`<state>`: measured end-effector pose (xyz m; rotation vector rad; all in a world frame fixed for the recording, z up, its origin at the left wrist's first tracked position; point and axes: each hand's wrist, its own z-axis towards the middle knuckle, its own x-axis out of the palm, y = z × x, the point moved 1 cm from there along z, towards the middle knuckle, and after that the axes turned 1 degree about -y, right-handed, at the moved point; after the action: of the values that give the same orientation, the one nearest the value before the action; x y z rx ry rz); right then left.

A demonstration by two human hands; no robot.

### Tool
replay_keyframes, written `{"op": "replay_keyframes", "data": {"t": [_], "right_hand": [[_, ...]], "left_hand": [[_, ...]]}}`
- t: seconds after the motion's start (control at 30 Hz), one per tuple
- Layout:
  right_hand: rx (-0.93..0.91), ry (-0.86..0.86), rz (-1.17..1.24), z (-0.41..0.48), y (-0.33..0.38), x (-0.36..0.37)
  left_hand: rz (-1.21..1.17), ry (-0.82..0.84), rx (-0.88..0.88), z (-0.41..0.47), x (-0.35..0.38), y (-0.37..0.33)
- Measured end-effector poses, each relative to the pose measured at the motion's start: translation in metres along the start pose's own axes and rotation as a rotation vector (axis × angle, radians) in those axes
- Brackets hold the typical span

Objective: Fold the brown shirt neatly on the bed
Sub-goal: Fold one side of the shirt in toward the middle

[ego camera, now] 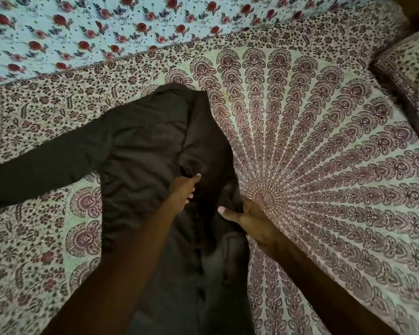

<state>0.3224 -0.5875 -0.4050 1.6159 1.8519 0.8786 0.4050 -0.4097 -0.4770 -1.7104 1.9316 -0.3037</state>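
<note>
Dark brown long-sleeved cloth shirt (145, 146) is spread mid maroon mandala-print bedcover (324, 165), sleeve toward 9 o'clock; mid-body fabric is pinched by left hand (183, 192), 3 o'clock edge gripped by right hand (249, 218), hands apart; fold should be kept taut, edges aligned.

Both forearms, coming in from seven and five o'clock, were bare right down to the wrists. The left hand (183, 189) and right hand (250, 220) had short, neatly trimmed nails.
</note>
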Motion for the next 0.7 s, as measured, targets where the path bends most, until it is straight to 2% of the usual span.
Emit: {"op": "replay_keyframes", "data": {"t": [0.1, 0.2, 0.27, 0.33, 0.47, 0.6, 0.7], "right_hand": [[0.083, -0.143, -0.064, -0.004, -0.034, 0.010], [0.244, -0.227, -0.071, -0.004, -0.075, 0.013], [0.282, -0.268, -0.058, -0.005, -0.090, 0.015], [0.289, -0.276, -0.053, -0.004, -0.099, 0.015], [0.281, -0.183, 0.084, -0.008, -0.107, 0.010], [0.256, 0.018, -0.063, -0.016, -0.112, 0.008], [0.282, 0.139, -0.208, -0.021, -0.115, 0.010]], "left_hand": [[0.089, -0.056, 0.042, 0.009, -0.004, 0.005], [0.262, -0.202, 0.172, 0.017, -0.012, -0.004], [0.193, -0.254, 0.214, 0.025, -0.015, -0.012], [-0.025, -0.236, 0.151, 0.035, -0.018, -0.018], [-0.372, -0.175, 0.045, 0.037, -0.027, -0.023], [-0.514, -0.119, 0.059, 0.043, -0.037, -0.026], [-0.567, 0.005, 0.050, 0.046, -0.040, -0.025]]}}
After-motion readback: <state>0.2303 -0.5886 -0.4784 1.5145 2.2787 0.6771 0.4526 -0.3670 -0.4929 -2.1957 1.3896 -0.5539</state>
